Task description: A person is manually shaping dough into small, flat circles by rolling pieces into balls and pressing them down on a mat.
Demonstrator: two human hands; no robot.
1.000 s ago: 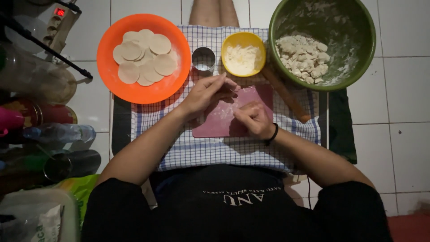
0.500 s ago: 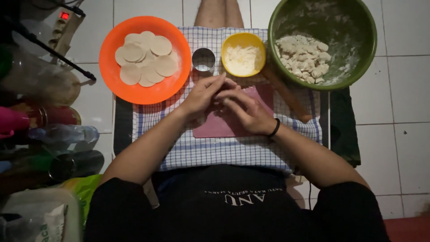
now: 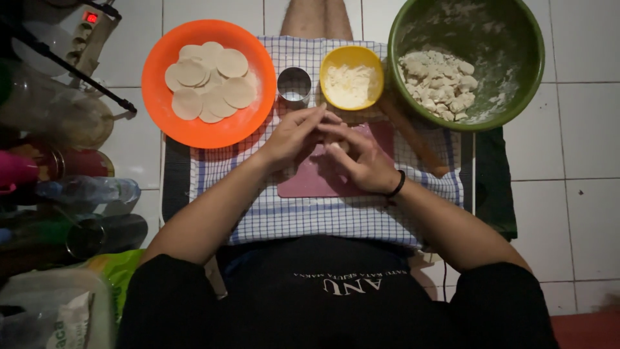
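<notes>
My left hand (image 3: 294, 136) and my right hand (image 3: 358, 155) are pressed together over a pink cutting board (image 3: 310, 184). A small pale piece of dough (image 3: 337, 148) shows between the fingers, mostly hidden. Beyond the hands stand a small metal ring cutter (image 3: 294, 85) and a yellow bowl of flour (image 3: 352, 77). A wooden rolling pin (image 3: 413, 139) lies to the right of my right hand.
An orange plate (image 3: 161, 113) with several flat dough rounds sits at upper left. A big green bowl (image 3: 510, 39) holds several dough lumps. A checked cloth (image 3: 323, 216) lies under the board. Bottles and clutter (image 3: 71, 194) crowd the left.
My right hand has moved up from the board to meet my left hand. Both hands now close around the dough together.
</notes>
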